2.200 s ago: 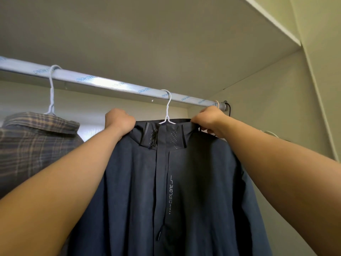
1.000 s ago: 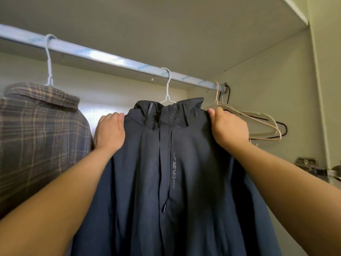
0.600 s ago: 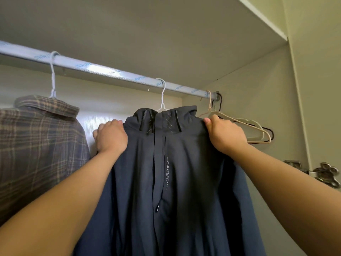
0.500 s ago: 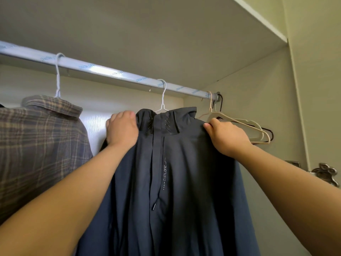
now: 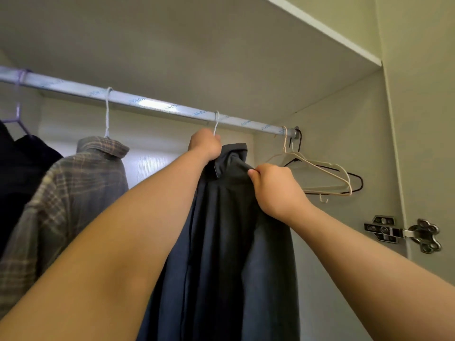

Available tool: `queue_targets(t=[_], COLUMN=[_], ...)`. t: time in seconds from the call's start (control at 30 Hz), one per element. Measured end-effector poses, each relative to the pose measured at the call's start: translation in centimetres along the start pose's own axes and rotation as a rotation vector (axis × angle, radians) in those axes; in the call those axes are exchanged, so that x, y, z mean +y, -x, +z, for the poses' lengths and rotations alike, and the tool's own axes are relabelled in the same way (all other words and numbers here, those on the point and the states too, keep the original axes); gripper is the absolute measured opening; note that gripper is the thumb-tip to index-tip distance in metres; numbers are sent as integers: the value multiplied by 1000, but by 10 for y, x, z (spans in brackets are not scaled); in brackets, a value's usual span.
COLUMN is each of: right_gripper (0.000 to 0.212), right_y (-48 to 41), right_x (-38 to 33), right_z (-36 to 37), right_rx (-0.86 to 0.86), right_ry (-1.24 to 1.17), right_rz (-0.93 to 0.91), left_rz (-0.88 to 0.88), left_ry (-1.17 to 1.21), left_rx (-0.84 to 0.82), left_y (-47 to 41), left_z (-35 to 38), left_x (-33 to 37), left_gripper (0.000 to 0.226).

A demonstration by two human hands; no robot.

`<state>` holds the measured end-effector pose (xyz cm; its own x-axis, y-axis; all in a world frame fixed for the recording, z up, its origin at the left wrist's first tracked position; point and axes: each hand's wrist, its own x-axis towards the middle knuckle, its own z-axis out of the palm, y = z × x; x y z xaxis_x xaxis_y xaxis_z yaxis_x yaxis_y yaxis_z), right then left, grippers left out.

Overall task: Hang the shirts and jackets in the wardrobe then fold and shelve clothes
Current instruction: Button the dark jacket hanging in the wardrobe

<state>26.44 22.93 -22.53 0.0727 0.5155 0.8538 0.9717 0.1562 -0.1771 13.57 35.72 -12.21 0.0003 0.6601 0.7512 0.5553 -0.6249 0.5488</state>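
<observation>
Wardrobe (image 5: 332,114) walls and the underside of a shelf fill the head view, with a silver rail (image 5: 147,105) crossing from the left edge to the right side wall. Hanging from that rail, right of centre, is the navy jacket (image 5: 221,254), turned so its front edge faces the camera and its body drops out of the bottom of the frame. To its left, apart from it, hangs a plaid shirt (image 5: 73,193) on a white hanger. Further left a dark garment (image 5: 22,168) hangs on a purple hanger (image 5: 17,114).

Both bare forearms reach up to the jacket. The left hand (image 5: 205,145) has its fingers curled round the top of the collar, just under the jacket's white hanger hook (image 5: 216,123), which sits over the rail. The right hand (image 5: 275,188) pinches a fold of the jacket's fabric below the collar between thumb and curled fingers.

Just right of the jacket, a cluster of empty hangers (image 5: 320,173), pale and black, hangs at the rail's end. A metal hinge (image 5: 384,228) is fixed lower on the side wall.
</observation>
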Motion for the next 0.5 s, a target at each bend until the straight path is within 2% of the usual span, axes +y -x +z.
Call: queue_targets(t=[0.23, 0.33, 0.4, 0.43, 0.5], right_gripper=[32, 37, 46, 49, 50], right_y=[1, 3, 6, 6, 2], right_x=[-78, -100, -95, -85, -53], right_z=[19, 24, 22, 20, 12], right_rx=[-4, -41, -34, -7, 132], right_ry=[-127, -191, -254, -284, -249], right_rz=[-128, -180, -171, -144, -37], left_rz=[-216, -327, -262, -154, 79], left_ry=[-31, -59, -49, -36, 36], left_rx=[227, 447, 574, 602, 484], left_y=[3, 12, 24, 29, 37], left_z=[-79, -96, -93, -85, -62], left_x=[-35, -34, -10, 7, 50], left_gripper=[29, 35, 44, 45, 42])
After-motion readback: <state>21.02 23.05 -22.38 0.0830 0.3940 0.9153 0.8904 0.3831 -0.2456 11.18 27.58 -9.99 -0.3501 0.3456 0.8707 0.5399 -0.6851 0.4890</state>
